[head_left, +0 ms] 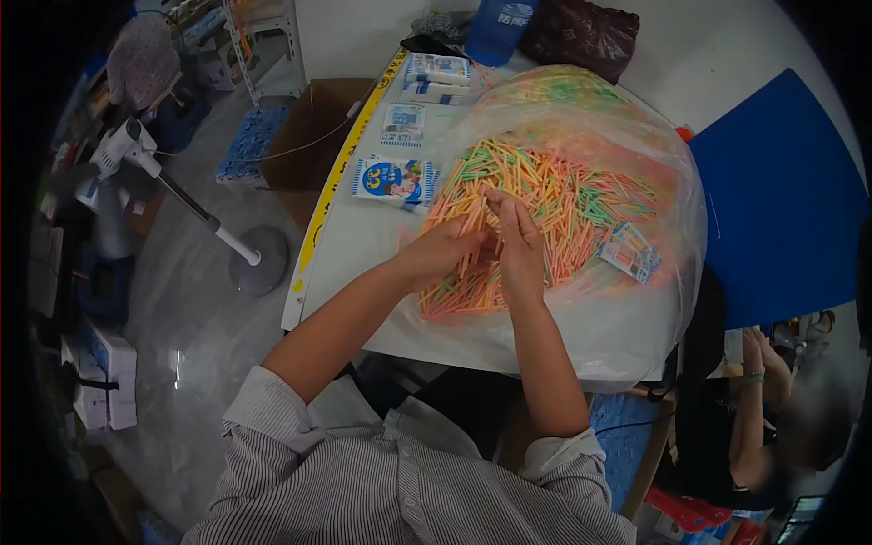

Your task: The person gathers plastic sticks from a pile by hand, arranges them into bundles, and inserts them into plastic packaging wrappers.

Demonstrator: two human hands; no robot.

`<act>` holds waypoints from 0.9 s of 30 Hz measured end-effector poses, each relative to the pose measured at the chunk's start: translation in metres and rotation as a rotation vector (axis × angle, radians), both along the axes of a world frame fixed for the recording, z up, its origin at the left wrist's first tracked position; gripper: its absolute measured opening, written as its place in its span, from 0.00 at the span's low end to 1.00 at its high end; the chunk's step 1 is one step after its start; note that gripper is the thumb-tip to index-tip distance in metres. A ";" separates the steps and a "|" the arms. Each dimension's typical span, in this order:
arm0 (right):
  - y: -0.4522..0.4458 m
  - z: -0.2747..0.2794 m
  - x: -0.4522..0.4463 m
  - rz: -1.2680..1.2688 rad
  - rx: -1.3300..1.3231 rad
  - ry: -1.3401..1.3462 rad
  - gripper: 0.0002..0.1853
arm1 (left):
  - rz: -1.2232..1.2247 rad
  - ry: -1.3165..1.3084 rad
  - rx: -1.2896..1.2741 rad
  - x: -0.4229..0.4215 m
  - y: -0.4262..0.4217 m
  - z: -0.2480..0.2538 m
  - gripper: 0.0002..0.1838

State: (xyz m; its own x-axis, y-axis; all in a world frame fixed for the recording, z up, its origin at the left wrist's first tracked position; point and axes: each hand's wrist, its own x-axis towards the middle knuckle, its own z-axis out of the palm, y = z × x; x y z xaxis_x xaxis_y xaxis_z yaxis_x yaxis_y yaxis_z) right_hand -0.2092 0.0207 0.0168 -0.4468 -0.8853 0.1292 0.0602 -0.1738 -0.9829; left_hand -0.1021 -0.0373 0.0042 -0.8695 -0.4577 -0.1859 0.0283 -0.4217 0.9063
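A large clear plastic bag (686,236) lies spread on the table, heaped with thin pink, orange, yellow and green candy sticks (545,186). Over the near side of the heap, my left hand (440,252) is closed around a small bunch of the sticks. Close beside it, my right hand (518,241) is closed too, its fingertips pinching stick ends at the top of the bunch. Parts of both hands' fingers are hidden. A small printed packet (630,252) rests on the sticks to the right. Left of the heap lies a blue-and-white packet (395,182).
More packets (438,69) are stacked at the table's back left, behind a single flat packet (402,123). Yellow tape (329,204) runs along the left edge. A blue container (500,32) and dark red bag (581,36) stand behind. At right, another person's hands (761,354) are visible.
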 end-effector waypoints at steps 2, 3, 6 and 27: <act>0.000 -0.004 0.001 0.040 0.057 -0.002 0.16 | 0.012 0.058 0.137 0.010 0.003 0.005 0.12; 0.001 -0.006 0.001 0.065 0.109 -0.006 0.16 | 0.010 0.114 0.269 0.014 0.004 0.006 0.12; 0.002 0.002 0.007 0.118 0.195 0.077 0.16 | -0.099 0.202 0.375 0.018 0.004 -0.008 0.12; -0.007 -0.005 0.056 0.180 0.145 1.011 0.05 | 0.748 0.432 0.720 0.108 0.017 -0.017 0.11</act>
